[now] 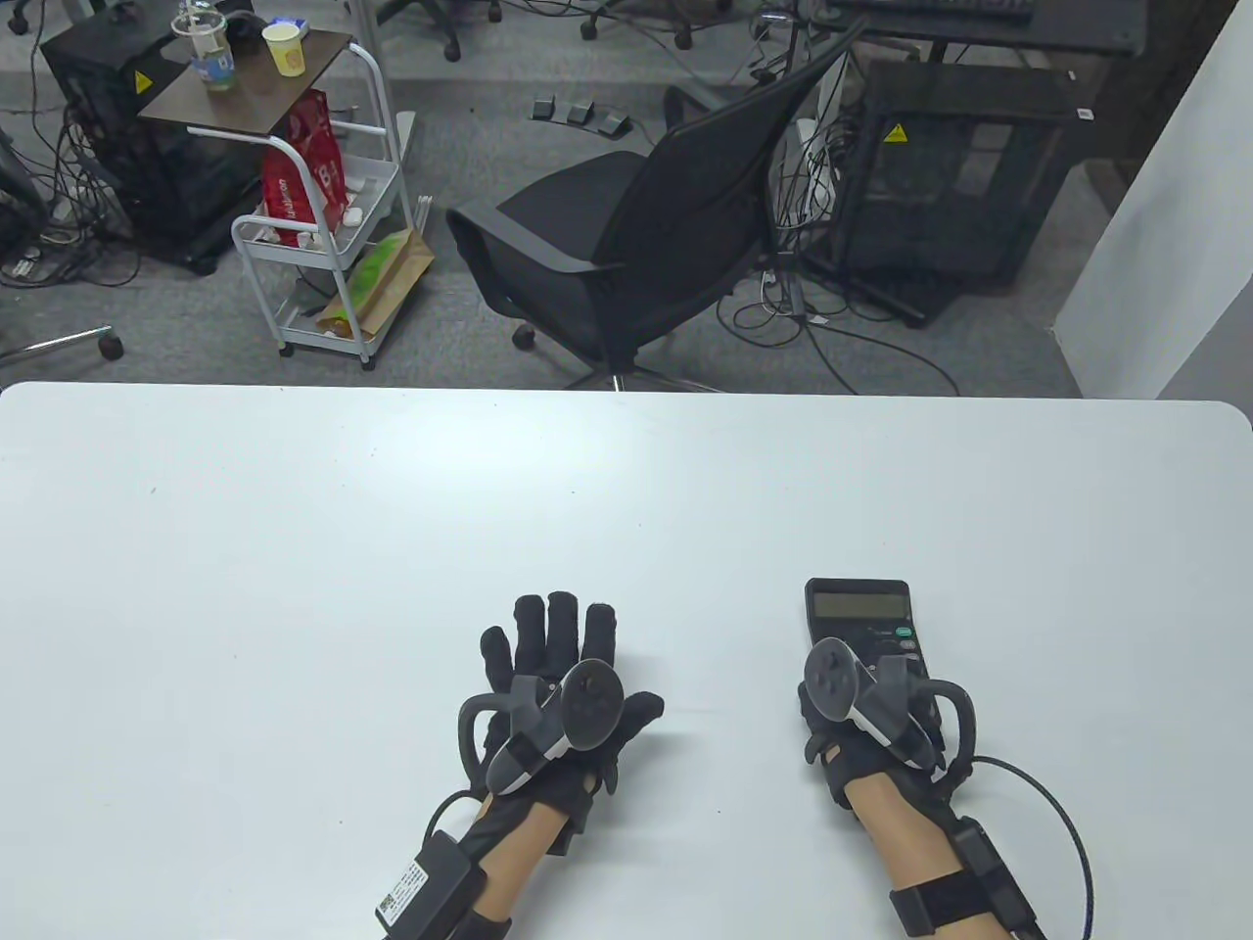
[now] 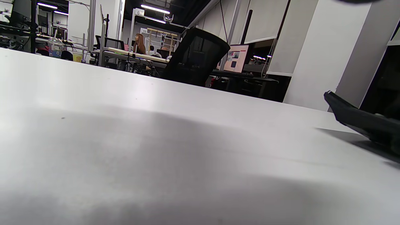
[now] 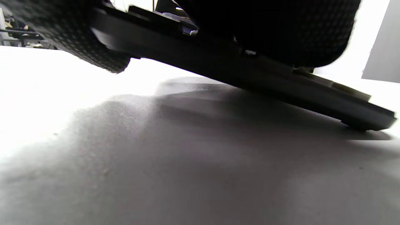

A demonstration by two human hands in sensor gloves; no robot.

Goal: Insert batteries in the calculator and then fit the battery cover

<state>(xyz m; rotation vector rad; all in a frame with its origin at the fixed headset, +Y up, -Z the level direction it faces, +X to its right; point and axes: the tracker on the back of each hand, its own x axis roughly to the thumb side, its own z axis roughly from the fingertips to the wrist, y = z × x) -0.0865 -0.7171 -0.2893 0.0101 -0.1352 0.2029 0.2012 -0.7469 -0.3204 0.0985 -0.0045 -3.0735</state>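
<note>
Office-type room behind a white table (image 1: 294, 509); there's a black mesh chair (image 1: 626, 245) just past the far edge, a white rolling cart (image 1: 323, 225) with a red bag off to the far left, and cables all over the grey floor. On the near half of the table, the left hand (image 1: 558, 676) lies flat, palm down, fingers spread wide and holding nothing; its tracker sits on the back of it. To the right, the right hand (image 1: 861, 715) grips the near end of the black calculator (image 1: 858, 612), screen side up, display pointing to the far side; the right wrist view shows the calculator tilted, near end lifted off the surface and far end down near the table, with gloved fingers (image 3: 93, 53) wrapped under and over it. Batteries and cover aren't visible in any view.
</note>
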